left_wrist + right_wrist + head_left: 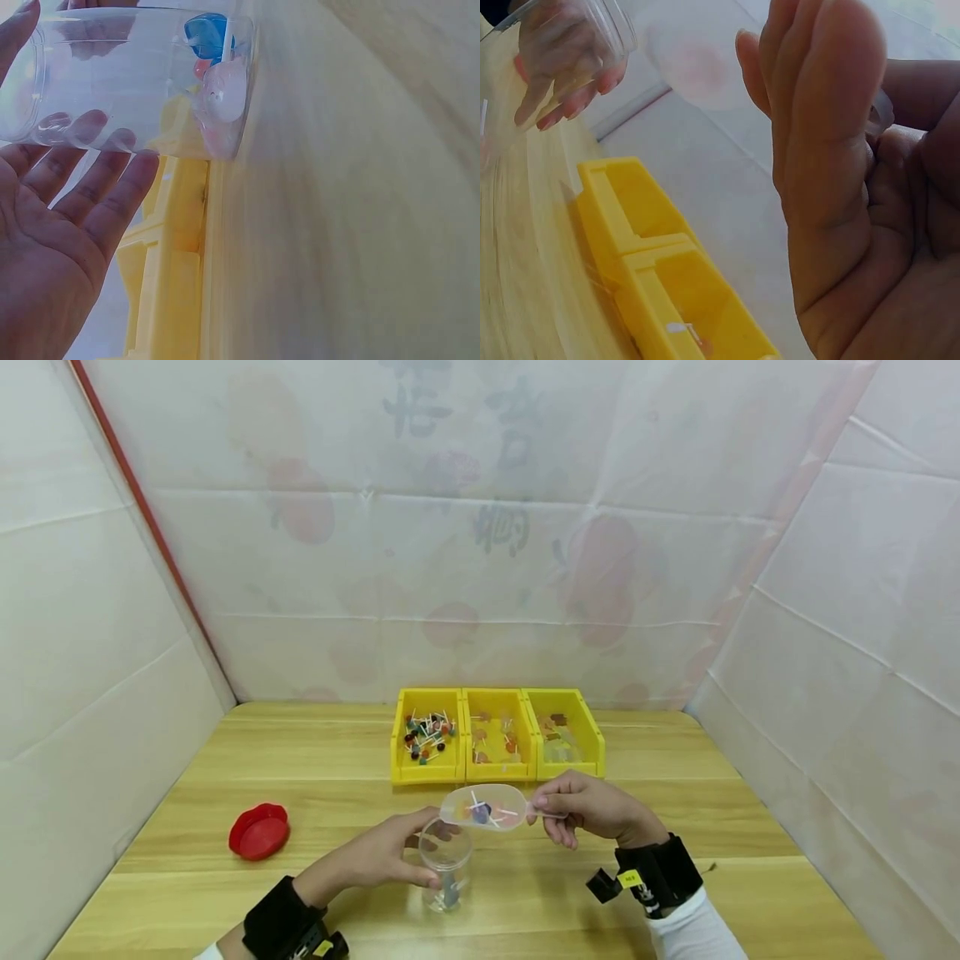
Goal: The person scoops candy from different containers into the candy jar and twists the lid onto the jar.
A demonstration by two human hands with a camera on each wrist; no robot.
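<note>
A clear plastic jar [447, 852] stands upright on the wooden table, with my left hand [382, 852] gripping its side between thumb and fingers. Through the jar wall in the left wrist view, a blue candy [207, 34] and pale pink pieces show at the bottom. My right hand [588, 807] pinches the handle of a translucent scoop [456, 806]. Several small lollipops [482, 811], one of them purple-blue, lie in the scoop. Its tip is over the jar's mouth. In the right wrist view the fingers hide most of the handle.
Behind the hands, three joined yellow bins stand in a row: the left bin [428, 772] has many coloured lollipops, the middle bin [501, 771] a few, the right bin [570, 769] brown and pale pieces. A red scalloped dish [258, 832] sits at the left. White cloth walls surround the table.
</note>
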